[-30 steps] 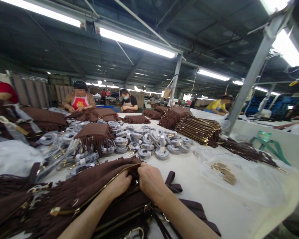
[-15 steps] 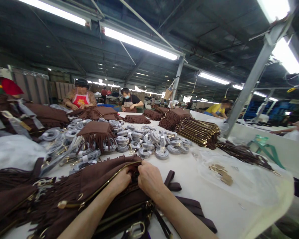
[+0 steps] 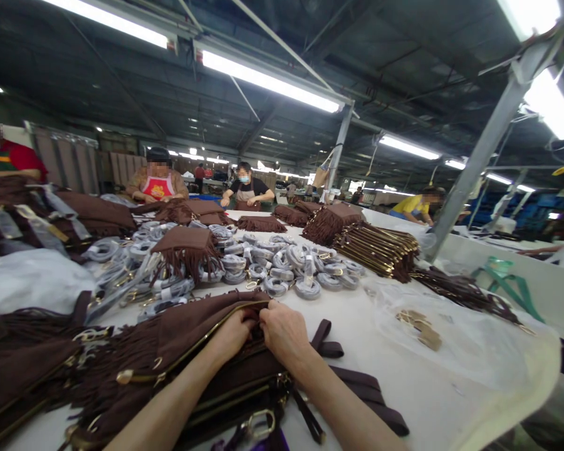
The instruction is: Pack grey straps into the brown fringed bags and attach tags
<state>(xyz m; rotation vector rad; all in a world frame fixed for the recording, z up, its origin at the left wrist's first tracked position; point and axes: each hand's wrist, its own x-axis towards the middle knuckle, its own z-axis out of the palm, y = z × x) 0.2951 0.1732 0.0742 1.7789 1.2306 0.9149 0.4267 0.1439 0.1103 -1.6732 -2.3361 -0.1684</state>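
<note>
A dark brown fringed handbag (image 3: 178, 335) lies in front of me, its brass-toothed zip parted along the top. My left hand (image 3: 232, 332) reaches over the zip, fingers closed at the inside of the opening, their tips partly hidden by the bag. Right beside it, my right hand (image 3: 286, 329) is closed around the bag's edge at the zip's far end. Nearer to me, a metal clasp (image 3: 261, 425) and the zip's pull tab (image 3: 126, 376) show. A flat brown strap (image 3: 364, 391) lies right of my right wrist.
Coiled straps in clear wrap (image 3: 282, 263) cover the table's middle, with a fringed brown piece (image 3: 184, 243) on top. Stacked zipped bags (image 3: 376, 247) stand at the right, near a plastic sheet (image 3: 479, 338) with brown tags (image 3: 420, 329). Co-workers sit opposite, and a grey post (image 3: 486, 150) rises at the right.
My hands stay at the same end of the bag's opening, with only a small shift of the left fingers. The view has tilted slightly. A co-worker opposite has spread their arms.
</note>
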